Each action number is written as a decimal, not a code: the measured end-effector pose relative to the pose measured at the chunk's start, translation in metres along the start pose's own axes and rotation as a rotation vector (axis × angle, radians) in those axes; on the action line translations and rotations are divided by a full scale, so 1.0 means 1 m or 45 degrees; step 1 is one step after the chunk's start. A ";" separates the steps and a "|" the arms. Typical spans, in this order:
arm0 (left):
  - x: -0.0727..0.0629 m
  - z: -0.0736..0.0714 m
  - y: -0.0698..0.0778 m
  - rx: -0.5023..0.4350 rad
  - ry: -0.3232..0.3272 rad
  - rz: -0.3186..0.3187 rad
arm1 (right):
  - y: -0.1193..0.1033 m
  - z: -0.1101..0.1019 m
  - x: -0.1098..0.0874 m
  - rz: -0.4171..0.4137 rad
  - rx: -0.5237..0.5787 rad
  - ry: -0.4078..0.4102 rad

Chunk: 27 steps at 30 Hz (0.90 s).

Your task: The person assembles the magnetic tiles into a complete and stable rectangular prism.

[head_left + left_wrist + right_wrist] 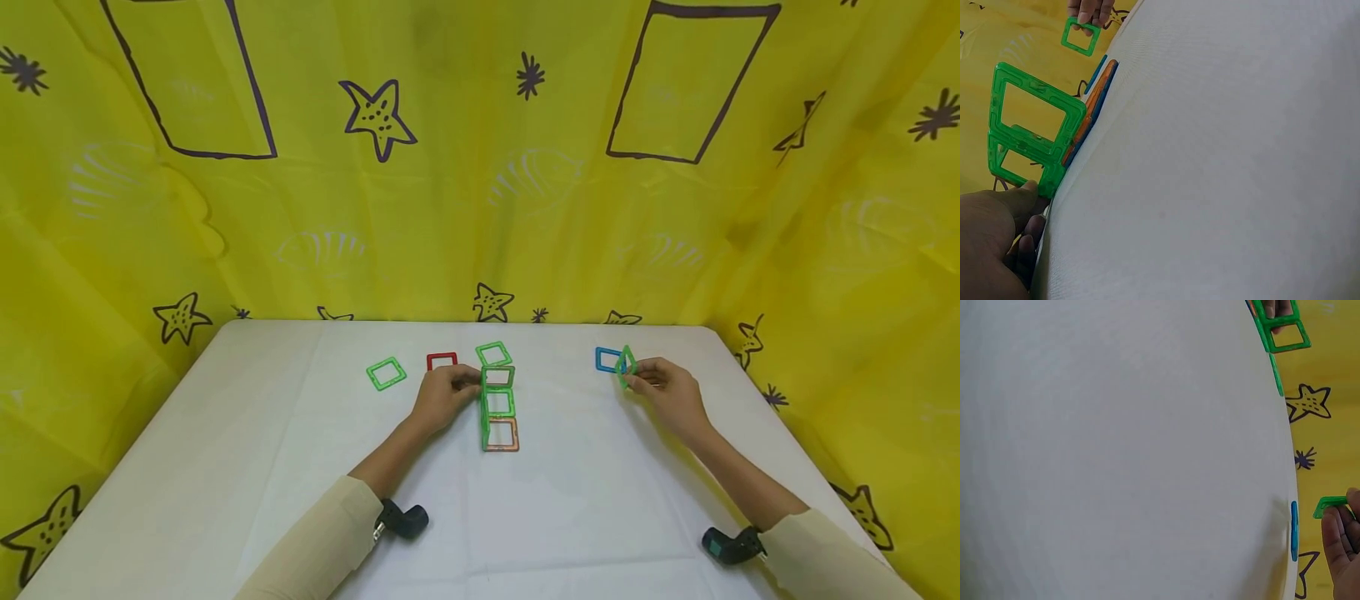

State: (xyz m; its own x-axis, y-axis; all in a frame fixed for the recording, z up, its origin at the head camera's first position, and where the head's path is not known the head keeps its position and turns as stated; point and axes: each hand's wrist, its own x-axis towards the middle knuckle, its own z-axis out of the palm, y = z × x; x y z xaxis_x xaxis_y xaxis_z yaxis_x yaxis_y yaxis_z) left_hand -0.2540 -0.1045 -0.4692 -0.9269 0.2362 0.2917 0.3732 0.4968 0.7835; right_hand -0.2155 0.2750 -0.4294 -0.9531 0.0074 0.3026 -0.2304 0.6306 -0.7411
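Observation:
My left hand (441,398) holds the far end of a structure of square magnetic tiles, its thumb on a green tile (1041,81) that stands upright. A row of upright green tiles (484,421) forms the structure's left side. Beside that row, an orange tile (517,435) lies at the near end and a green tile (513,403) behind it. Off to the right, my right hand (675,398) pinches a loose green square tile (1333,500) by its edge, raised above the table. Just behind this tile, a blue tile (598,359) lies on the table.
Beyond the left hand lies a red tile (442,356), partly hidden by it. One flat green tile (375,380) is farther left, and another green tile (492,346) sits behind the structure. A yellow patterned curtain (450,208) surrounds the white table (585,500).

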 end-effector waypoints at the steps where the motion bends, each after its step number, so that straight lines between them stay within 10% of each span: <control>1: 0.000 0.000 0.000 -0.001 -0.001 -0.002 | -0.001 0.001 -0.001 0.001 -0.002 -0.008; 27: 0.000 0.000 0.000 0.001 -0.004 -0.015 | -0.029 0.035 -0.014 -0.076 0.105 -0.132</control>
State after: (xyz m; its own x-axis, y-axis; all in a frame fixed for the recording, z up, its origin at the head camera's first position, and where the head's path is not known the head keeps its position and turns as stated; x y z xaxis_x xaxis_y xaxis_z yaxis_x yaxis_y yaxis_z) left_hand -0.2541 -0.1047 -0.4687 -0.9312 0.2328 0.2806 0.3621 0.5001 0.7866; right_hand -0.2023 0.2293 -0.4326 -0.9513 -0.1110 0.2875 -0.2988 0.5613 -0.7718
